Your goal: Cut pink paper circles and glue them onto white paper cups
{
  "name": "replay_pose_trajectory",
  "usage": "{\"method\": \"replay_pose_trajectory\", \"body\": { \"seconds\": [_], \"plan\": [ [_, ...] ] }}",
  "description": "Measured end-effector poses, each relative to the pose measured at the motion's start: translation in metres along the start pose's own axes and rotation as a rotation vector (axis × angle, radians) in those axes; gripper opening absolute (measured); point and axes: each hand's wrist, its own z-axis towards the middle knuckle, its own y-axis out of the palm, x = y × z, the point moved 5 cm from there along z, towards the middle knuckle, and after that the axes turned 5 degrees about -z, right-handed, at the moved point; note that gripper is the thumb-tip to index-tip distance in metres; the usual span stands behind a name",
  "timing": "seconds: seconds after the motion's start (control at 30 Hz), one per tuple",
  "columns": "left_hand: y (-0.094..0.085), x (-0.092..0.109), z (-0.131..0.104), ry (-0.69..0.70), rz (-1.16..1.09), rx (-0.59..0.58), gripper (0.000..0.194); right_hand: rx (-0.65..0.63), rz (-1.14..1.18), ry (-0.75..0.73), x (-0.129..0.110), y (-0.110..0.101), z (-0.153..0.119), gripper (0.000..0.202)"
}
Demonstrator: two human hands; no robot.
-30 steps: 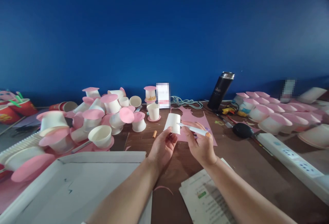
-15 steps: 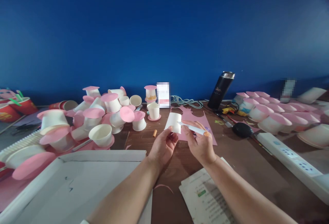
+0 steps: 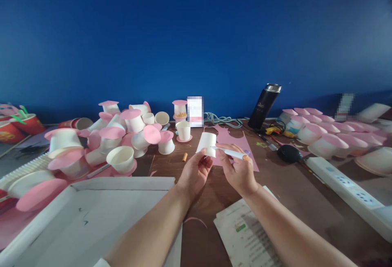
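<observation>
Pen at a pale cup, little to show on it so far

The left hand [image 3: 197, 173] is partly closed, thumb and fingers pinching the lower edge of a white cup [image 3: 206, 144] held above the surface [image 3: 211, 208]. The right hand [image 3: 240, 173] is curled round a white pen [image 3: 231, 152], its tip at the cup's side; I can't tell whether it touches. No drawing shows on the wall facing me, so this cup looks barely begun. Beyond it, a patterned cup [image 3: 180, 110] under a pink disc bears an orange design and seems further along. Many disc-topped cups [image 3: 130, 121] to the left look plain. An orange cap [image 3: 185, 157] lies near the left hand.
</observation>
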Motion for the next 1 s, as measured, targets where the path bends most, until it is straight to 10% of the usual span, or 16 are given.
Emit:
{"method": "replay_pose_trajectory", "body": {
  "seconds": [1.0],
  "plan": [
    [-0.0018, -0.0002, 0.0031, -0.003, -0.004, 0.013, 0.004, -0.038, -0.001, -0.004, 0.0012, 0.0041, -0.0024, 0.019]
  ]
}}
